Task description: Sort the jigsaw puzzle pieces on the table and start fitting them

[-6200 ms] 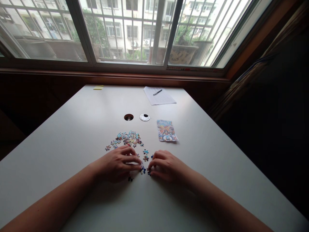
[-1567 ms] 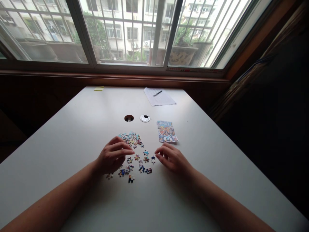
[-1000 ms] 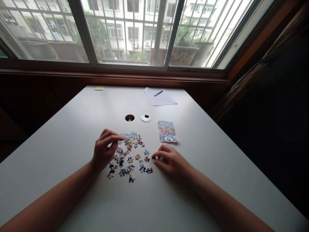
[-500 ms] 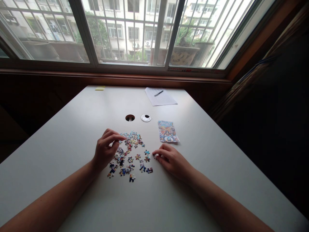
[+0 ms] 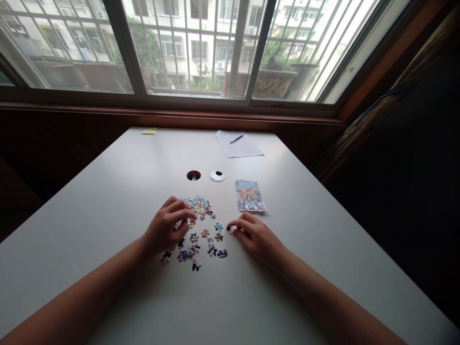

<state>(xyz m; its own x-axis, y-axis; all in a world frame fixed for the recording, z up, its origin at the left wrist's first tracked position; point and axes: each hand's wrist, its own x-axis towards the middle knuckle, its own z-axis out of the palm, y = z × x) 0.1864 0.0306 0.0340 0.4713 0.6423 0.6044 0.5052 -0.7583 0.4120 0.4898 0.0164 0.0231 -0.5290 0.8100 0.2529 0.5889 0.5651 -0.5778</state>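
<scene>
Small jigsaw puzzle pieces (image 5: 201,206) lie in a loose heap on the white table, with more pieces scattered nearer to me. Over the left side of the heap hovers my left hand (image 5: 168,224), its fingers bent and apart, hiding some pieces; I see nothing held in it. My right hand (image 5: 254,235) rests on the table to the right of the pieces. Its thumb and forefinger are around one dark and white puzzle piece (image 5: 230,230). Just beyond this hand lies a colourful picture sheet (image 5: 250,195) with a blue cartoon character.
Behind the heap, the table (image 5: 108,191) has a round cable hole (image 5: 193,176) with its metal cover (image 5: 217,176) beside it. Paper sheets (image 5: 247,149) with a pen (image 5: 236,139) lie near the far edge, and yellow sticky notes (image 5: 149,131) are at the far left.
My left hand has moved right and slightly nearer to me over the pieces. My right hand stays in place, and more of the puzzle piece at its fingertips now shows.
</scene>
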